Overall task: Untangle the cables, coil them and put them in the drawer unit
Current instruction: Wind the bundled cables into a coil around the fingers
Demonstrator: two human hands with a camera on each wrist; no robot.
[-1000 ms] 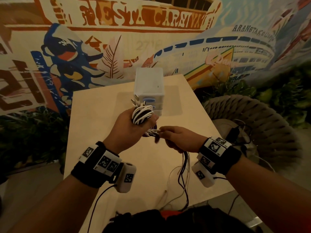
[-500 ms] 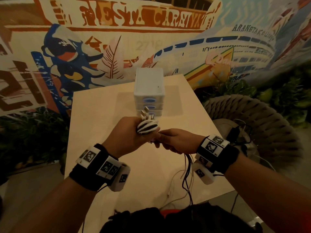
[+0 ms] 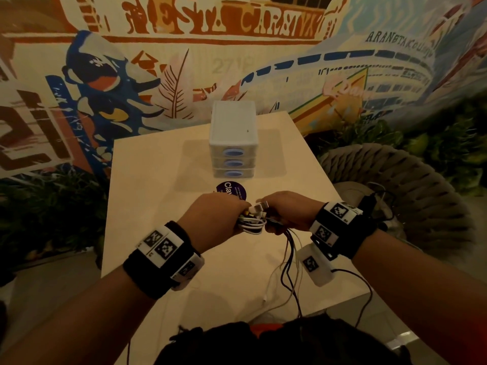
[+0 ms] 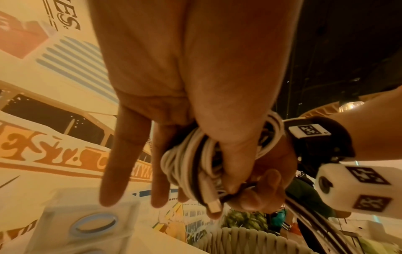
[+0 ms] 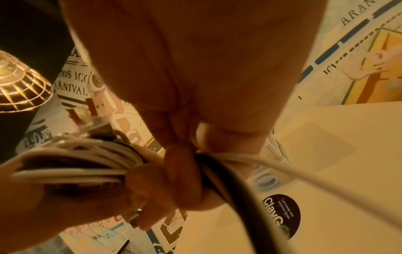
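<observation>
My left hand (image 3: 224, 217) grips a coil of white and black cables (image 3: 251, 219) above the middle of the table (image 3: 147, 196). In the left wrist view the coil (image 4: 191, 161) is wound over my fingers under the thumb, with a metal plug (image 4: 214, 206) sticking out. My right hand (image 3: 287, 214) pinches the loose cable strands (image 5: 219, 165) right beside the coil. The loose black and white cable ends (image 3: 288, 270) hang down over the near table edge. The white drawer unit (image 3: 233, 139) with three blue-handled drawers stands behind, all drawers closed.
A round dark sticker (image 3: 232, 190) lies on the table between my hands and the drawer unit. A woven chair (image 3: 411, 196) stands to the right, with a black adapter and cords (image 3: 369, 204) on its seat. A painted wall rises behind the table.
Both hands have come down and toward me with the coil, uncovering the dark sticker. The coil has turned from upright to lying sideways between the hands.
</observation>
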